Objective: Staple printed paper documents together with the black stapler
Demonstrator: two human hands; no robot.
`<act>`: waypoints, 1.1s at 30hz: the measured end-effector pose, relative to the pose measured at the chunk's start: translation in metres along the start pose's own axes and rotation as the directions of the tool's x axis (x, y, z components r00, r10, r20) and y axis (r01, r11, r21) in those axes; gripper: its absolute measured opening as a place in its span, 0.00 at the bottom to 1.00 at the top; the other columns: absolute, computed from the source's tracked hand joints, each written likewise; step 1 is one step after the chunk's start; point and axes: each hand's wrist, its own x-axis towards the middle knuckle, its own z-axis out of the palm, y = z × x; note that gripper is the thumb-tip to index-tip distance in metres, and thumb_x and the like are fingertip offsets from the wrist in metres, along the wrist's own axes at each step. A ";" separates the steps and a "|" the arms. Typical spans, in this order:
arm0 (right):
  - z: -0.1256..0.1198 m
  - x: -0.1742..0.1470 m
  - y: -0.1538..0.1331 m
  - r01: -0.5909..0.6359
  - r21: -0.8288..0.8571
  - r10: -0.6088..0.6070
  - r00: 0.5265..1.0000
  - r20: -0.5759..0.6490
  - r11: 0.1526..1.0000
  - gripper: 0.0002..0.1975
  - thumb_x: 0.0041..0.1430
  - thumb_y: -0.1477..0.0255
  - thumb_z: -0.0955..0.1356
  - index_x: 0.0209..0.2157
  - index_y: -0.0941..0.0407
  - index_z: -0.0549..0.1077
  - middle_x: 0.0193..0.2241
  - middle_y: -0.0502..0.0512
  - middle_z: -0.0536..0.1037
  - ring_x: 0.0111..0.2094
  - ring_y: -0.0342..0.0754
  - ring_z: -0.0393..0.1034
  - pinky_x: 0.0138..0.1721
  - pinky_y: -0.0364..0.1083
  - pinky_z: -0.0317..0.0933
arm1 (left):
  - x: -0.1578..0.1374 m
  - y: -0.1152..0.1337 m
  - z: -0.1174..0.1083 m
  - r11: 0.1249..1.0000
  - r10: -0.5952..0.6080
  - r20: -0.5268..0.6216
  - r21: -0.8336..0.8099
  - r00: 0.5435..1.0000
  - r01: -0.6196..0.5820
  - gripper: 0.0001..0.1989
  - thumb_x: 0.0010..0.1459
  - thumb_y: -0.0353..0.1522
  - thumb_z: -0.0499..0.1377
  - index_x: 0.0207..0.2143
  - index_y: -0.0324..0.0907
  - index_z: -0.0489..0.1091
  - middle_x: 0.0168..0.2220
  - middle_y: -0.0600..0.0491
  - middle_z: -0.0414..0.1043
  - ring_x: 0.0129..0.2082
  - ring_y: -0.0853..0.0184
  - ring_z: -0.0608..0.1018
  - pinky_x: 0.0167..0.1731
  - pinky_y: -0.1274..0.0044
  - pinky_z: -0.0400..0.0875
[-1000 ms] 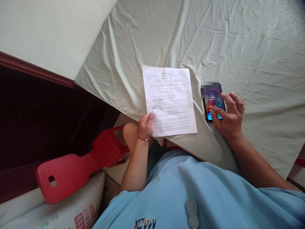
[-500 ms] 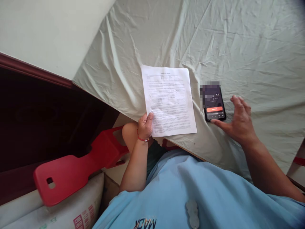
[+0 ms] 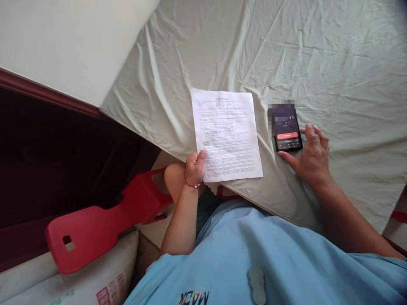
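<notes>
Left hand point(image 3: 194, 167) pinches the paper point(image 3: 228, 135) by its lower-left edge, mid-frame, so that's gripped; right hand point(image 3: 313, 161), thumb and fingers spread around the lower-right corner of the phone point(image 3: 288, 136), contact unclear from here; screen lit, right of centre on the cloth point(image 3: 352, 84), not picked up.

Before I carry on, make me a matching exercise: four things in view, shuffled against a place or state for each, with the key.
1. printed sheet
2. phone
3. red chair
4. right hand

A. at the phone's lower right corner
B. lower left of the picture
C. gripped by the left hand
D. screen lit

Pairs: 1-C, 2-D, 3-B, 4-A
</notes>
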 end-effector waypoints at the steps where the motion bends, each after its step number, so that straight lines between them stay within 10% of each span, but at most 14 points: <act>1: 0.000 0.004 -0.001 -0.003 -0.002 0.002 1.000 -0.027 1.000 0.49 0.56 0.56 0.73 0.71 0.57 0.49 0.62 0.72 0.67 0.67 0.72 0.53 0.63 0.72 0.53 | 0.000 0.000 0.000 1.000 0.009 0.003 0.003 1.000 -0.009 0.23 0.62 0.51 0.61 0.33 0.40 0.75 0.28 0.51 0.72 0.32 0.65 0.75 0.32 0.76 0.69; 12: 0.015 0.022 -0.114 0.345 0.365 -0.384 0.923 0.038 0.865 0.13 0.68 0.72 0.65 0.53 0.54 0.72 0.54 0.64 0.75 0.62 0.62 0.63 0.60 0.64 0.64 | 0.003 0.012 0.000 0.998 -0.026 0.034 -0.054 0.999 0.028 0.24 0.59 0.52 0.63 0.34 0.39 0.75 0.32 0.50 0.75 0.31 0.66 0.75 0.33 0.76 0.69; 19: 0.040 0.059 -0.135 0.150 0.260 -0.202 0.961 0.186 0.954 0.25 0.64 0.72 0.67 0.62 0.56 0.65 0.63 0.69 0.66 0.64 0.68 0.58 0.62 0.70 0.59 | 0.003 0.016 -0.019 0.988 -0.076 0.053 0.138 0.996 0.068 0.26 0.59 0.55 0.61 0.37 0.41 0.77 0.33 0.50 0.78 0.33 0.63 0.77 0.34 0.74 0.71; 27: 0.069 0.065 -0.131 0.000 0.300 -0.020 0.998 0.064 0.954 0.35 0.66 0.68 0.64 0.71 0.56 0.50 0.68 0.70 0.58 0.69 0.69 0.52 0.64 0.73 0.52 | -0.013 0.024 -0.031 0.985 -0.009 -0.060 0.174 0.998 0.019 0.27 0.58 0.56 0.62 0.37 0.40 0.77 0.33 0.47 0.79 0.32 0.62 0.78 0.32 0.75 0.73; 33: 0.075 0.066 -0.123 -0.153 0.578 0.076 0.985 0.155 0.802 0.35 0.68 0.64 0.64 0.71 0.55 0.50 0.53 0.64 0.77 0.51 0.58 0.74 0.52 0.59 0.68 | -0.020 0.025 -0.029 0.981 0.093 -0.204 0.183 0.975 -0.056 0.26 0.56 0.56 0.63 0.31 0.41 0.76 0.26 0.51 0.74 0.28 0.65 0.76 0.29 0.76 0.72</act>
